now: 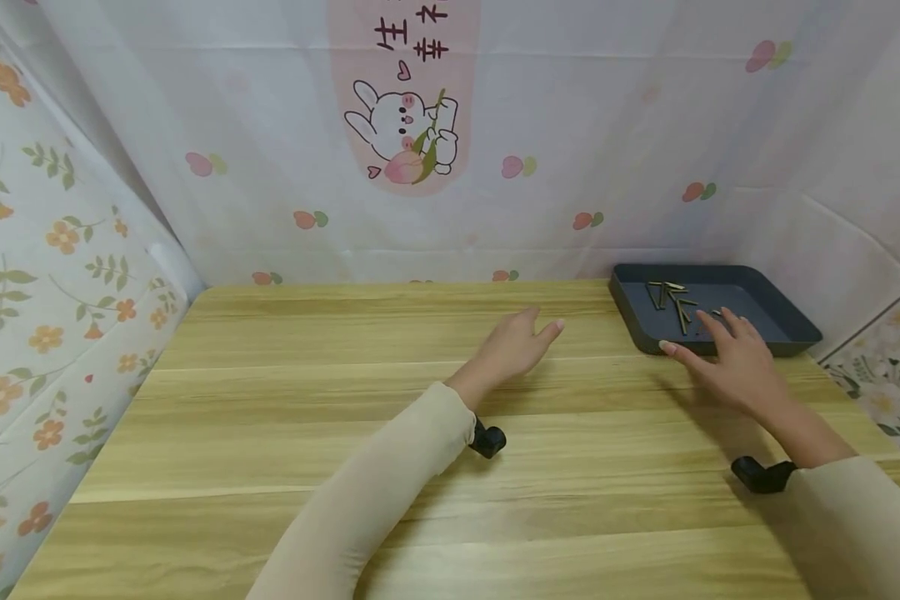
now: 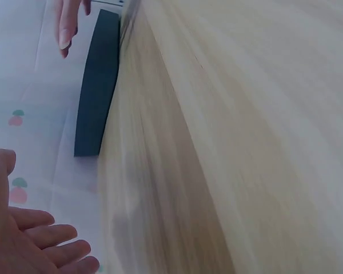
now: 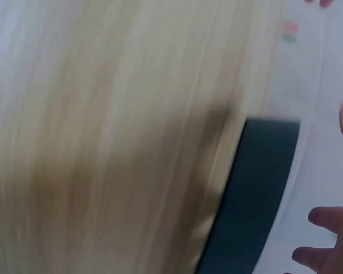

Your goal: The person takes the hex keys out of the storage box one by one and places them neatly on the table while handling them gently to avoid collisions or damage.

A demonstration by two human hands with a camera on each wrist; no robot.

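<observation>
At the table's back right sits a dark grey tray (image 1: 776, 304) with several thin brass-coloured pieces (image 1: 678, 304) loose in its left part. My right hand (image 1: 742, 367) hovers over the tray's near rim, fingers spread and nothing between them. In the right wrist view its fingers (image 3: 328, 220) show at the right edge beside the dark tray wall (image 3: 251, 194). To the left of the tray, my left hand (image 1: 512, 343) hangs above the wood with its fingers extended and holding nothing. The left wrist view shows that palm (image 2: 17, 245) with its fingers apart.
A wood-grain table (image 1: 307, 433) stretches under both arms. Behind it hangs a white curtain (image 1: 270, 108) with a rabbit print, and a flowered cloth (image 1: 60, 292) covers the left side. Each wrist carries a black camera mount (image 1: 487, 439).
</observation>
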